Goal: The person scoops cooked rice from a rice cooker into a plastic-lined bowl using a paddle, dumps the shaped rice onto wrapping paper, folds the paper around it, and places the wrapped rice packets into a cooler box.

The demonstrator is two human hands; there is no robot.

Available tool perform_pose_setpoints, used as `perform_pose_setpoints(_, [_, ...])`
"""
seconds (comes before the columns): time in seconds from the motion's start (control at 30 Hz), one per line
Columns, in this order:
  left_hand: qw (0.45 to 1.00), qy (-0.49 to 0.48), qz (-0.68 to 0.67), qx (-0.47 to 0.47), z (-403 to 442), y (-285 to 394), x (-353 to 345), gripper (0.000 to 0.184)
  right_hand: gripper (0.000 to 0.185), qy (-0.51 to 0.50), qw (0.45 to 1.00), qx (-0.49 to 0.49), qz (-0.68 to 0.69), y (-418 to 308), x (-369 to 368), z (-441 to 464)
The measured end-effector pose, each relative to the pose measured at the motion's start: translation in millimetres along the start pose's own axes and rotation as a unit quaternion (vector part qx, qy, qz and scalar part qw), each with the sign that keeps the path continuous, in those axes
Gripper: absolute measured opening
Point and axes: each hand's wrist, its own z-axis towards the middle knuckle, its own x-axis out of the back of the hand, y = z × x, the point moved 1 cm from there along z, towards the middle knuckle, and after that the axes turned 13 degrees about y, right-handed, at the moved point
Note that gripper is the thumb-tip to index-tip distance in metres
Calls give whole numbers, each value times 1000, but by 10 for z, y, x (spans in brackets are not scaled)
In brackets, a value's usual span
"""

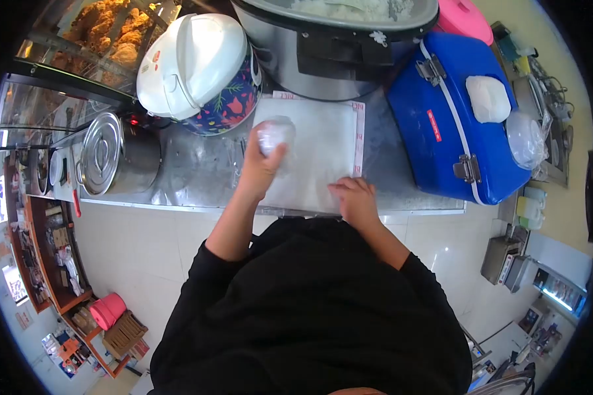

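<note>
My left hand [259, 161] is closed around a clear, rounded plastic cup [276, 135], slightly blurred. It is held above a stack of whitish wrapping paper [316, 141] lying on the metal counter. At the lower right corner of the paper is my right hand [356, 199], its fingers bent and gathered at the edge of the sheet. Beyond the paper stands a big rice cooker [310, 62], its lid out of view, with white rice [349, 8] inside.
A flowered rice warmer [221, 99] and a lidded steel pot [135, 158] stand left. Fried food [109, 33] shows in a glass case. On the right, a blue cooler box [435, 155] bears a white wrapped bundle [487, 99] and clear plastic [526, 138].
</note>
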Motion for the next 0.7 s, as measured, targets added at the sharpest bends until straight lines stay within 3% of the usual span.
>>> perform_pose_setpoints(0.07, [957,-30,231,-173,-46,-69,-172,57,26,7,1000,3,-10,-4,-3,-13])
perform_pose_setpoints(0.13, [837,-77,438,-318,-129,-97,-339,62,25,13,1000,5,1,-9,-4,-10])
perform_pose_setpoints(0.17, [791,-102,495,-344,-158,-219,-378,63,25,14,1000,6,-9,-37,0,-21])
perform_pose_setpoints(0.27, [800,-76,496,-329,-181,-203,-389,62,24,19,999,15,-36,-73,31,27])
perform_pose_setpoints(0.57, [879,-36,305,-365,-146,-185,-75,20,16,-50,992,113,28,-267,-12,149])
perform_pose_setpoints(0.7, [947,83,128,-281,-74,-294,93,13,22,-83,983,158,45,-344,-22,174])
